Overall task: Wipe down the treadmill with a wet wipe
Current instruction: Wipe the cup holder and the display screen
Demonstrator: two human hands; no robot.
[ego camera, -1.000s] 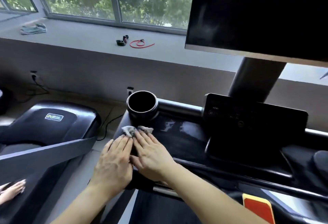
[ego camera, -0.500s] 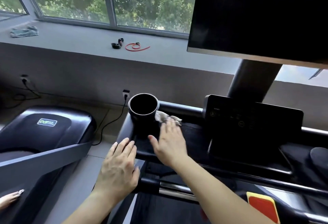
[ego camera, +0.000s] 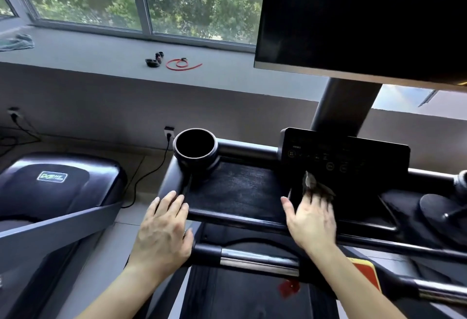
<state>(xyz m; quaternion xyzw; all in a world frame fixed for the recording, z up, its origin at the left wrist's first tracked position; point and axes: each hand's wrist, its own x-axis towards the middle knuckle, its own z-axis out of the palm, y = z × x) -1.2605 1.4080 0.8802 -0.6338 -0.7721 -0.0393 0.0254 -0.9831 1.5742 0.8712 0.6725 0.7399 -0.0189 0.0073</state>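
The black treadmill console tray (ego camera: 235,189) fills the middle of the view, with a round cup holder (ego camera: 195,148) at its left corner and a dark control panel (ego camera: 343,159) to the right. My right hand (ego camera: 312,220) presses a crumpled, greyed wet wipe (ego camera: 312,183) with flat fingers against the lower left part of the control panel. My left hand (ego camera: 164,230) rests flat on the tray's front left corner, holding nothing. A large dark screen (ego camera: 361,17) hangs above on a post.
A chrome-and-black handlebar (ego camera: 257,261) runs below the tray, with a red tag (ego camera: 364,275) near it. A second treadmill's motor cover (ego camera: 58,179) stands at left. A red cord (ego camera: 182,63) and a cloth (ego camera: 16,41) lie on the window ledge.
My right hand has slid the wipe rightward, from beside the cup holder across the tray to the control panel. My left hand stays at the tray's front left corner.
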